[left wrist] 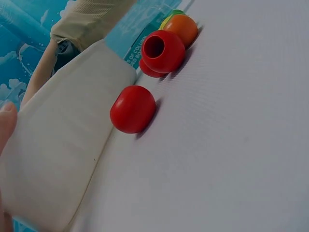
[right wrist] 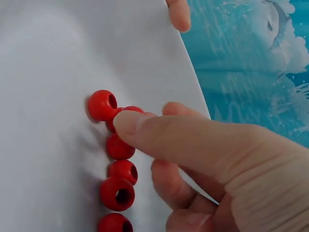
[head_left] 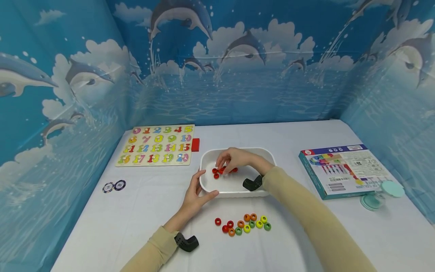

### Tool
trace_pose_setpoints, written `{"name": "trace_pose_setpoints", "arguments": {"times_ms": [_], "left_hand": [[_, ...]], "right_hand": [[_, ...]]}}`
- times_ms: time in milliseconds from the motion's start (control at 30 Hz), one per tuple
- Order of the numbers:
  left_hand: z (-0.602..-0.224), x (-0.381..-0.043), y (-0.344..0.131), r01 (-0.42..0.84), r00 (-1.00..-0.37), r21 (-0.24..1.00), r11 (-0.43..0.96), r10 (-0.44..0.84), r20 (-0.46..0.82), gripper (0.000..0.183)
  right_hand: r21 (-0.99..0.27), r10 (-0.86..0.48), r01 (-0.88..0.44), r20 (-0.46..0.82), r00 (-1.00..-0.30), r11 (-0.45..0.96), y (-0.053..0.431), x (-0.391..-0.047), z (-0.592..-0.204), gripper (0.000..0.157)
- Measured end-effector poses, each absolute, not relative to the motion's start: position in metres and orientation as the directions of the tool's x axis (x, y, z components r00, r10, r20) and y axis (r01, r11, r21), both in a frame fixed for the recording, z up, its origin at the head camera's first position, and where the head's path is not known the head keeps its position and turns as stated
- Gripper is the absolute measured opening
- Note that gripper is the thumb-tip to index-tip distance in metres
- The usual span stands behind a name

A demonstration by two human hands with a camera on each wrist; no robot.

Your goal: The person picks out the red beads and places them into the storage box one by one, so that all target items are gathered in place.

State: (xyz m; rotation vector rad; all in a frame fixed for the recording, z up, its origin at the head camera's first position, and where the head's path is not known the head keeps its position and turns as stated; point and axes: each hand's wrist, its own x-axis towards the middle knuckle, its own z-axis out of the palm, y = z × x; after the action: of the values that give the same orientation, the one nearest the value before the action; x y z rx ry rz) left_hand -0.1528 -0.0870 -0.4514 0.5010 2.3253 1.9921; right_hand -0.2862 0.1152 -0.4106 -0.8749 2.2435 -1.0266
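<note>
R hand (right wrist: 227,150) pinched on bead (right wrist: 132,109), L hand (head_left: 193,197) splayed on tray (head_left: 224,187), lengthwise L–R.

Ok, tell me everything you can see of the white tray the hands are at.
The white tray is a shallow, smooth, plastic-looking rectangular tub with rounded corners and a narrow rim. It rests flat, open side up, on the white table surface, beyond the loose coloured beads. The left hand touches its near-left corner; the right hand reaches inside, at several red beads on its floor.
</note>
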Motion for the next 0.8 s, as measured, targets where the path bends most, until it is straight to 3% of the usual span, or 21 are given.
{"name": "trace_pose_setpoints", "arguments": {"times_ms": [267, 533, 800], "left_hand": [[-0.451, -0.153, -0.088, 0.219, -0.945, 0.969, 0.115, 0.270, 0.182, 0.076], [-0.451, -0.153, -0.088, 0.213, -0.948, 0.969, 0.125, 0.268, 0.173, 0.074], [-0.450, -0.152, -0.087, 0.196, -0.953, 0.971, 0.139, 0.259, 0.155, 0.073]], "right_hand": [[-0.765, -0.722, -0.348, -0.212, -0.659, 0.542, 0.112, -0.289, -0.422, 0.027], [-0.794, -0.737, -0.401, -0.087, -0.670, 0.458, 0.118, -0.286, -0.393, 0.030], [-0.814, -0.760, -0.491, 0.097, -0.642, 0.311, 0.141, -0.234, -0.355, 0.027]]}}
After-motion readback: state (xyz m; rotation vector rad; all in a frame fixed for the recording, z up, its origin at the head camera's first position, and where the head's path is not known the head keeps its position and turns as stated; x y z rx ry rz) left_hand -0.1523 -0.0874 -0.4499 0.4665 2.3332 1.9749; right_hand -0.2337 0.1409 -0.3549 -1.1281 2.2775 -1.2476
